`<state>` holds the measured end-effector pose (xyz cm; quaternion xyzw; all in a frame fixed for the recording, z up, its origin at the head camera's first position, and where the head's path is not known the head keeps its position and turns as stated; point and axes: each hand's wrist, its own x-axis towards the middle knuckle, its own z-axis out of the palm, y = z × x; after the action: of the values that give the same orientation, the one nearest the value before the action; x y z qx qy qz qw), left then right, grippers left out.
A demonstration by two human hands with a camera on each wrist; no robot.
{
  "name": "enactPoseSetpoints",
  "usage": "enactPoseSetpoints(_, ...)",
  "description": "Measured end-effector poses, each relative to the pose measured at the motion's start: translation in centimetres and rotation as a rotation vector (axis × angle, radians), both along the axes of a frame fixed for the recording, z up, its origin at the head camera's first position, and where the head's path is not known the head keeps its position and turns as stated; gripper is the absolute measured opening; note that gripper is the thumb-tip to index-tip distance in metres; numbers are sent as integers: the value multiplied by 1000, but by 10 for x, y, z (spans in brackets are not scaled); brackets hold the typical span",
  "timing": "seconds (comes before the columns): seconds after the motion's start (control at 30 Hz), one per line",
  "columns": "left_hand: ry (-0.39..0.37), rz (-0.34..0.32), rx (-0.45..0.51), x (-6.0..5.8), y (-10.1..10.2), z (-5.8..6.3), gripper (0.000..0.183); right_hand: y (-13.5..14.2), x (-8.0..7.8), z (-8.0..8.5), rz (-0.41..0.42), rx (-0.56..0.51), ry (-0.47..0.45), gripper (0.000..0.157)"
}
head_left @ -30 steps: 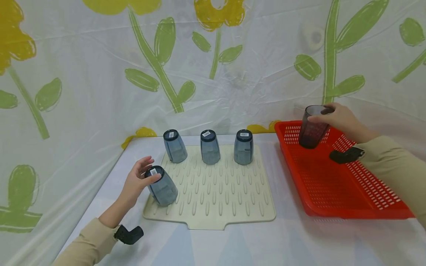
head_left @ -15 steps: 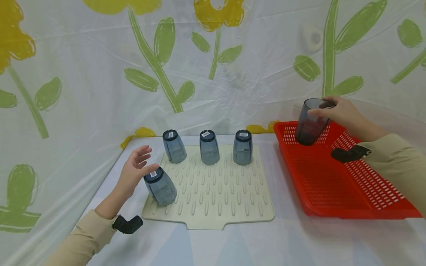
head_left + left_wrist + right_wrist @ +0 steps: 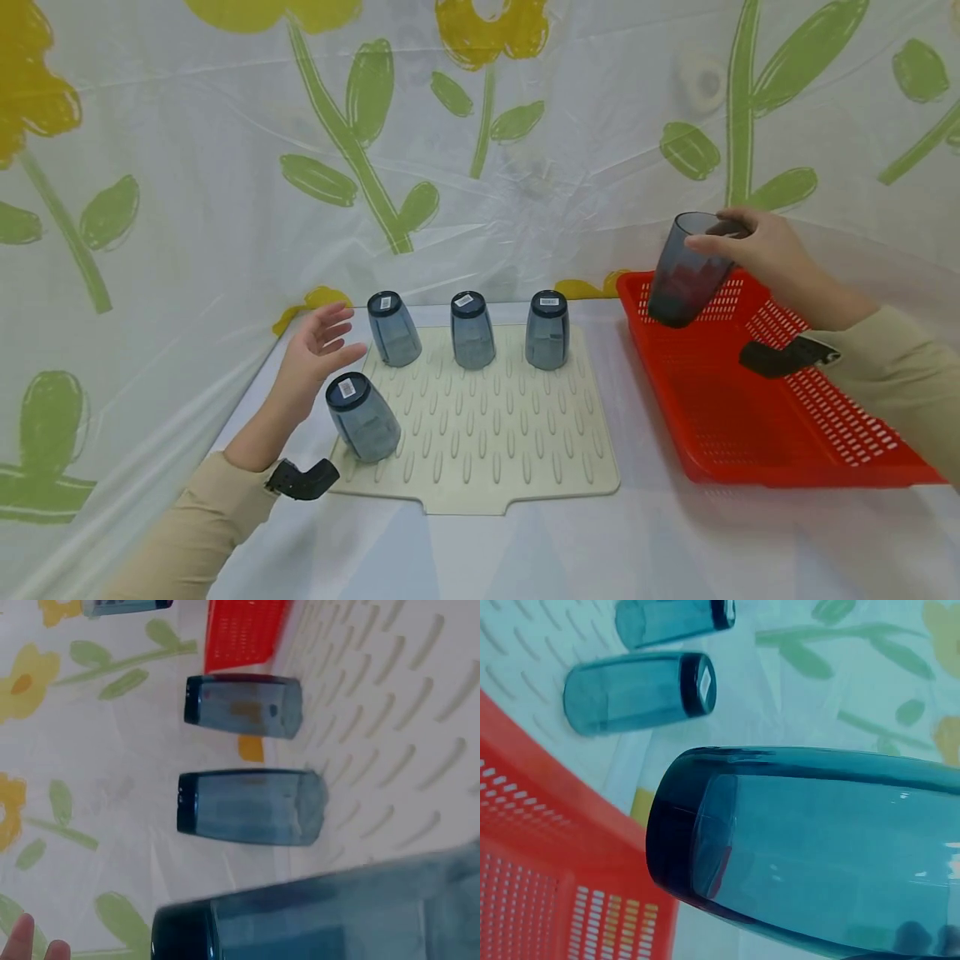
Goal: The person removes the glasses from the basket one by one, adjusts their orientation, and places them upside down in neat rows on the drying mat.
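Observation:
My right hand [image 3: 772, 258] pinches a blue-grey glass [image 3: 686, 271] near its rim, mouth up and slightly tilted, over the back of the red basket. In the right wrist view that glass [image 3: 810, 855] fills much of the picture. My left hand [image 3: 311, 358], fingers apart and holding nothing, is just behind an upside-down glass [image 3: 365, 421] at the front left of the cream drying mat [image 3: 480, 467]. Along the mat's back edge, three more glasses stand upside down: a left one [image 3: 395, 331], a middle one [image 3: 472, 332] and a right one [image 3: 547, 332], with labels on their bases.
The red plastic basket [image 3: 750, 477] with slotted walls stands right of the mat. A pale cloth with light-blue triangles covers the table [image 3: 645, 550]. A white curtain [image 3: 585, 183] printed with yellow flowers hangs behind.
My left hand has come off the front-left glass and moved up behind it. My right hand has raised its glass and shifted it slightly left, tilting it more.

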<state>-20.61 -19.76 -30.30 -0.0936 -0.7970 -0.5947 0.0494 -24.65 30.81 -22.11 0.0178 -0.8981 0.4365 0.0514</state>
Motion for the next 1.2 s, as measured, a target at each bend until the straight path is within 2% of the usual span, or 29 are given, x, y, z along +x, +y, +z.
enactPoseSetpoints(0.13,-18,-44,30,-2,11,0,64,-6,5,-2,-10,1,25,71)
enactPoseSetpoints(0.47,-16,-116,109,-6,41,-2,61,-22,17,-7,-21,-81,3,70)
enactPoseSetpoints(0.67,-18,-135,118,-9,52,-4,61,-30,23,-10,-10,-160,31,51)
enactPoseSetpoints(0.87,-17,-169,134,-10,65,-6,62,-38,28,-15,16,-177,15,58)
enactPoseSetpoints(0.97,-15,-188,140,-11,73,-10,62,-42,30,-18,40,-206,13,56)
enactPoseSetpoints(1.2,-14,-261,214,-12,92,-20,65,-53,33,-25,72,-271,7,58)
